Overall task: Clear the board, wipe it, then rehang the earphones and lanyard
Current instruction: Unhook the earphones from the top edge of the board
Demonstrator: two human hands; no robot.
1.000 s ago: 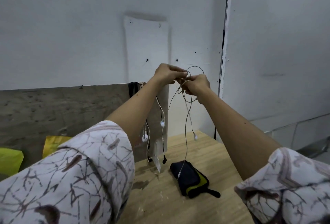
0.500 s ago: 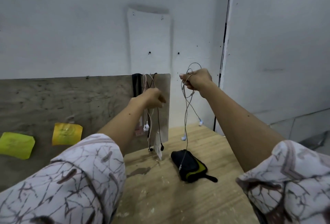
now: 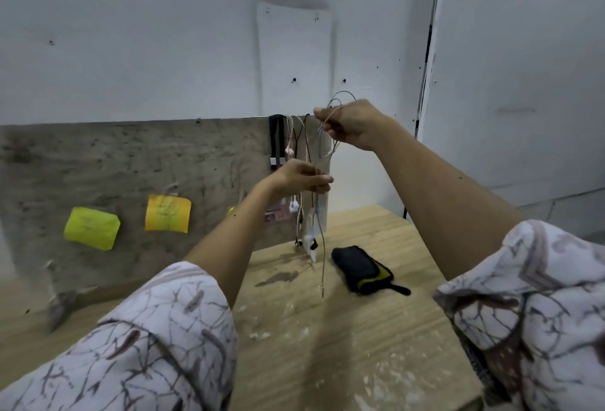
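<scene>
While the left hand [image 3: 302, 176] pinches the thin grey earphone cord [image 3: 323, 247] below, the right hand [image 3: 352, 125] grips its coils above; the slack plug end could snag the other earphones [image 3: 294, 206] hanging just left of those fingers.

- White wall [image 3: 163, 34] across 12 o'clock — small holes, one pale rectangular patch [image 3: 294, 43]
- White panel [image 3: 523, 66] at 2 o'clock
- Worn wooden tabletop [image 3: 327, 345] at 6 o'clock — paint-flecked
</scene>
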